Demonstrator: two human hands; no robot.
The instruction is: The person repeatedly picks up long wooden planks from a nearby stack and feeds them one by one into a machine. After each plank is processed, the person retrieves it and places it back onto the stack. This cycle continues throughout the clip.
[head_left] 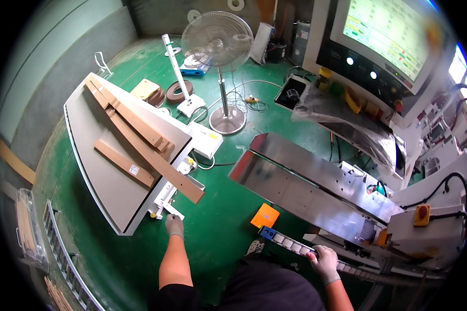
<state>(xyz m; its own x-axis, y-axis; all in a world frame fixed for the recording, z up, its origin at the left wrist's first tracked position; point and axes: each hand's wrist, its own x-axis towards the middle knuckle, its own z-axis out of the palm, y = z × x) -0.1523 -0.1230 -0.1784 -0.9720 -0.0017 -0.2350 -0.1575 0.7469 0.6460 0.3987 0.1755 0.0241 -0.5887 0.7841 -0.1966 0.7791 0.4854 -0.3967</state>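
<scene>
- Black cloth worn by the person (275, 285) fills the bottom edge, nearest the camera.
- Right hand (325, 262), in a pale grey glove with bare fingertips, lies with bent fingers over a long rail of white rollers (293, 245); I cannot tell whether it pinches the rail or only rests there.
- Left hand (175, 226), in a similar pale glove, is curled just beside a white metal bracket with yellow knobs (165, 201); whether the fingers press on anything is hidden.
- At the rail's near-left end sits a blue block (268, 232), with a flat orange square piece (265, 215) just beyond it.
- Above the bracket, a grey-topped table with a pale rim (124, 207) bears several long brown wooden strips (150, 159), one jutting past the table's right edge.
- Across the green floor (220, 192) stand a brushed-steel machine bed (301, 194), right, and a round metal pedestal fan (217, 41), farther back.
</scene>
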